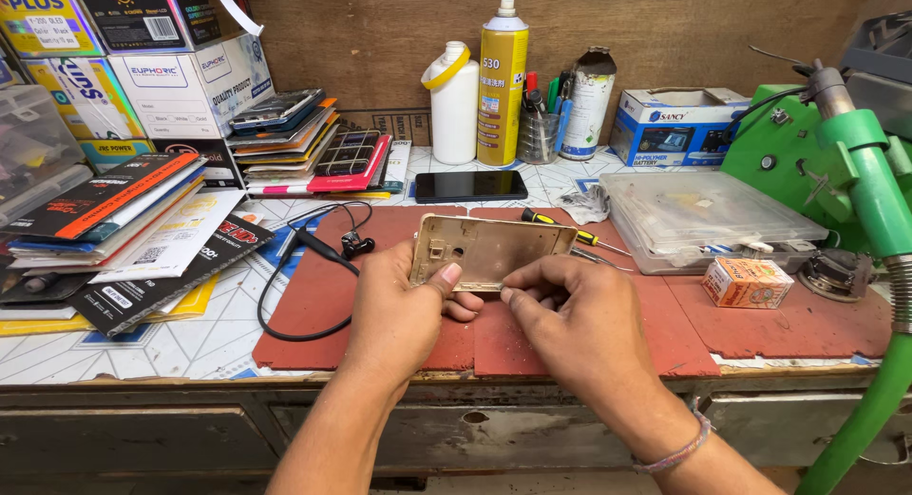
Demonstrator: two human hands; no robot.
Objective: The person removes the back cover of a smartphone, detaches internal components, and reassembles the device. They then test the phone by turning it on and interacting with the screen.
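Hands meet over the red mat on the desk: left hand fingers clamp the gold phone frame, tilted up above the mat, while right hand fingers pinch its lower edge. This looks like inspection or prying; next calls for a steady grip, perhaps the screwdriver behind.

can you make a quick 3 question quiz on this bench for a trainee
1. True or false: both hands hold the gold phone frame.
2. What lies on the red mat just behind the frame? A) screwdriver B) spoon C) scissors
3. Which hand wears a wrist band?

Key:
1. True: left hand and right hand both grip it.
2. A, the screwdriver.
3. The right, with the band.
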